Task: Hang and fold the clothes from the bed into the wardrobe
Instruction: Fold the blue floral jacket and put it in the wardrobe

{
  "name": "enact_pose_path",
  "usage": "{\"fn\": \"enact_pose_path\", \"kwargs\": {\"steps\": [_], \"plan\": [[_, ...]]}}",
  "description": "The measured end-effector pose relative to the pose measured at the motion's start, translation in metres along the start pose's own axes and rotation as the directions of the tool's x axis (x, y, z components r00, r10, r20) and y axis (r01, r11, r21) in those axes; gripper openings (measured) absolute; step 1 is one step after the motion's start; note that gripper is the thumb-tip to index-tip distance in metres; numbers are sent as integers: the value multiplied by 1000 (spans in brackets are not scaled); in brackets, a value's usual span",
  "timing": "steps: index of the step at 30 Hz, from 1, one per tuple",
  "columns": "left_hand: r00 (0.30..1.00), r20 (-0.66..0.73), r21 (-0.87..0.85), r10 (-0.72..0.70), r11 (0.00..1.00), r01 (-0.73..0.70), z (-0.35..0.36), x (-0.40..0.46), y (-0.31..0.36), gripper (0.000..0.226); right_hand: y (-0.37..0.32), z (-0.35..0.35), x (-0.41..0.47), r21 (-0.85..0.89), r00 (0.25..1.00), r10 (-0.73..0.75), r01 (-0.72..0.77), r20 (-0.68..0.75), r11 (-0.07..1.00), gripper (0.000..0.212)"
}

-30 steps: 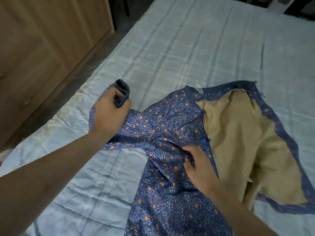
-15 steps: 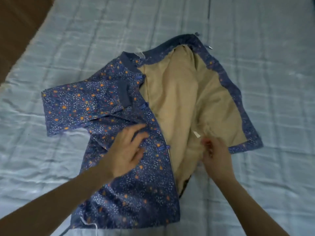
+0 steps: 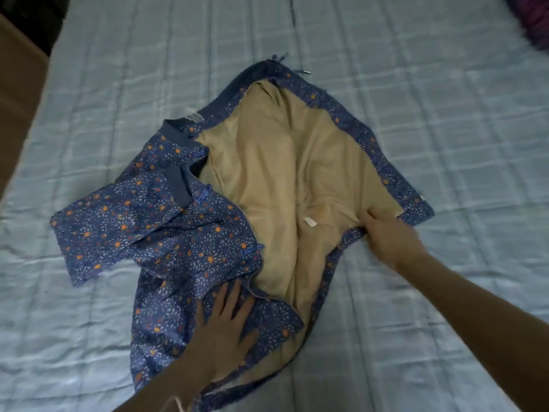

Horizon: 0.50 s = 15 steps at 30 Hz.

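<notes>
A blue jacket [image 3: 166,233] with orange and white flecks lies on the bed, its right half thrown open so the tan lining [image 3: 285,173] shows. Its left sleeve is folded across the front, cuff near the zip. My left hand [image 3: 225,325] presses flat on the lower front panel, fingers spread. My right hand [image 3: 389,239] holds the lower right edge of the open panel, fingertips tucked under the lining.
The bed's pale blue quilted cover [image 3: 445,129] spreads all round the jacket. A brown wooden wardrobe side [image 3: 17,93] runs along the left edge. Something dark purple [image 3: 534,19] lies at the top right corner.
My left hand slid down from the jacket's middle to its lower front. My right hand moved right, to the open panel's edge. The view shifted, and the jacket sits lower in frame.
</notes>
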<state>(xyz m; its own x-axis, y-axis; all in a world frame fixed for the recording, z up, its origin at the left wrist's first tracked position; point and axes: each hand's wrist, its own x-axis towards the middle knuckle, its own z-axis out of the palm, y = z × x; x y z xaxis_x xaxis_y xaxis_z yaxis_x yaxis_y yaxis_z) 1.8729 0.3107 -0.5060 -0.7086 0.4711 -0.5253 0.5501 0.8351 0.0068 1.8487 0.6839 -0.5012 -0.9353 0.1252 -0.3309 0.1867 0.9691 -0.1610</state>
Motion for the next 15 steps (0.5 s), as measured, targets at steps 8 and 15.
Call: {"fn": "enact_pose_path", "kwargs": {"steps": [8,15], "plan": [[929,-264,-257,260,909,-327,-41,7,77,21,110,-38,-69,-98,997,54,-48,56,994,36],[928,-7,-70,372,926,-371,-29,45,167,65,139,-13,-88,154,971,190,-168,-145,974,29]]}}
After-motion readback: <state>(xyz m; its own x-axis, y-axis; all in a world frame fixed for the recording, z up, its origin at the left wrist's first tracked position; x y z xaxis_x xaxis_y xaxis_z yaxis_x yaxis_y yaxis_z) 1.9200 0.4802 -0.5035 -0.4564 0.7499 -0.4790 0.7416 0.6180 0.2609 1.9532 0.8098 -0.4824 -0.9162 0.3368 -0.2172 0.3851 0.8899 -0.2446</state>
